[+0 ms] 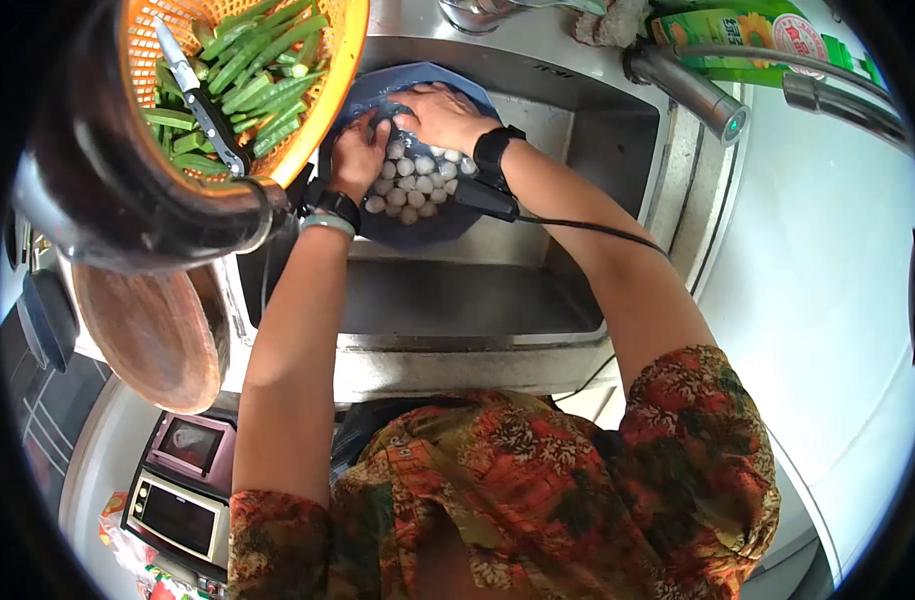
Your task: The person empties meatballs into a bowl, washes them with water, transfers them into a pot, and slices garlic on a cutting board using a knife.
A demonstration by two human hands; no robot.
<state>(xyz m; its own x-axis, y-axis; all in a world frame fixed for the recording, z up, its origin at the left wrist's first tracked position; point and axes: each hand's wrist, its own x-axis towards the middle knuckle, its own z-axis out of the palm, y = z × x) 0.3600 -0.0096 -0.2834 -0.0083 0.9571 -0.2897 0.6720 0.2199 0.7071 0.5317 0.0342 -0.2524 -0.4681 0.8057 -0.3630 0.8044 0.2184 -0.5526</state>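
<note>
Both of my hands are in a dark blue basin (418, 232) that stands in the sink. Pale grey round balls (410, 185), perhaps meatballs, lie bunched in the basin in what looks like water. At the basin's left side, my left hand (360, 157) has its thumb and fingers apart, beside the balls. My right hand (445, 117) reaches across the far part of the basin, its fingers stretched to the left and open. The undersides of both hands are hidden, so anything beneath them is out of sight. Each wrist wears a black strap.
An orange colander (350, 60) of okra (263, 65), with a knife (203, 100) on top, stands at upper left. A faucet (693, 95) juts in at upper right near a green bottle (748, 35). A round wooden board (148, 335) is at left. A cable trails from my right wrist.
</note>
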